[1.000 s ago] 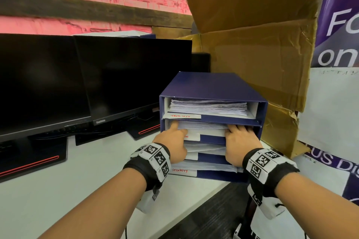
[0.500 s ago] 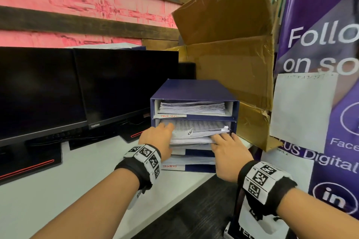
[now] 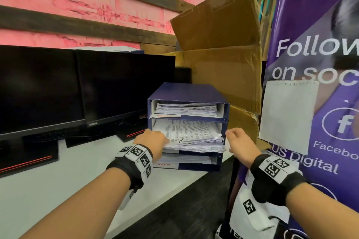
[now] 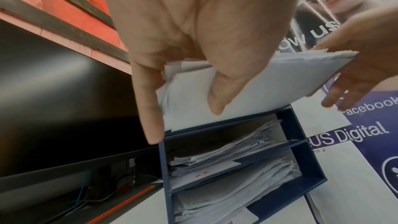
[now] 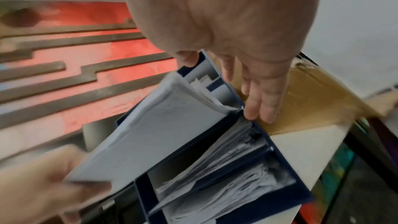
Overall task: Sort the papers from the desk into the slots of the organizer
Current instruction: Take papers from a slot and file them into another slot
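Cardboard box (image 3: 223, 75) rises behind blue organizer (image 3: 186, 93) at the desk (image 3: 58, 184) right edge. Paper stack (image 3: 194, 136) juts from its second slot. Left hand (image 3: 151, 141) pinches the stack's left corner; left wrist view shows thumb underneath. Right hand (image 3: 239, 143), fingers relaxed, touches the stack's right corner in right wrist view.

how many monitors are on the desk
2 black monitors, both dark. The left monitor stands at the frame's left edge; the right monitor partly overlaps it, next to the blue organizer. A dark shape behind may be another.
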Demonstrator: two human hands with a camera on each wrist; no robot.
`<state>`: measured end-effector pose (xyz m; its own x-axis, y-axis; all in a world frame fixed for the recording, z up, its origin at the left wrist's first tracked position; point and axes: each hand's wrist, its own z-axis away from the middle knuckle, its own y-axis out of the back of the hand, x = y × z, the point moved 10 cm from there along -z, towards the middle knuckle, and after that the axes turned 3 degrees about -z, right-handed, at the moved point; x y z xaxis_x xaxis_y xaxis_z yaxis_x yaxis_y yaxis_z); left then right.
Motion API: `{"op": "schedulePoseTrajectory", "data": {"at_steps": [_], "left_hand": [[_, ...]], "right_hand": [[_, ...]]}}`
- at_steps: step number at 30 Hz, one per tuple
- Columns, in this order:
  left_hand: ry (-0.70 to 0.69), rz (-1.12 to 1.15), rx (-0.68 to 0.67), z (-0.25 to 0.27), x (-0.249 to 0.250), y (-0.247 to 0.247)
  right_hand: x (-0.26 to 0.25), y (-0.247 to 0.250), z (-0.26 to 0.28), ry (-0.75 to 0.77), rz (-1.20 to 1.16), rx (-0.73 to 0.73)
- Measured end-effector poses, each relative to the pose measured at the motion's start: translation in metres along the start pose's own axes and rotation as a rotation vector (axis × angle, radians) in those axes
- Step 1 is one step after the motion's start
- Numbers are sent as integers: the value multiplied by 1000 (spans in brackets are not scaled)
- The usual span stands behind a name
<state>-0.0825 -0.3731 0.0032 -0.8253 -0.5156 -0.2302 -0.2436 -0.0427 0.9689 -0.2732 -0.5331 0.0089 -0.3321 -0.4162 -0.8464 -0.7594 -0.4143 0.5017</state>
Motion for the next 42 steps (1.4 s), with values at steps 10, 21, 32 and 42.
{"op": "schedulePoseTrajectory", "data": {"at_steps": [10, 21, 32, 42], "left_hand": [[-200, 117, -55, 34, -11, -1], [-97, 711, -414, 60, -23, -55], [284, 1312, -283, 48, -51, -112], [469, 1478, 500, 102, -185, -31]], "right_hand": [[39, -70, 2, -417, -573, -268], [58, -77, 33, -306, -494, -505], [19, -86, 62, -48, -380, -680], [-68, -152, 31, 160, -351, -447]]}}
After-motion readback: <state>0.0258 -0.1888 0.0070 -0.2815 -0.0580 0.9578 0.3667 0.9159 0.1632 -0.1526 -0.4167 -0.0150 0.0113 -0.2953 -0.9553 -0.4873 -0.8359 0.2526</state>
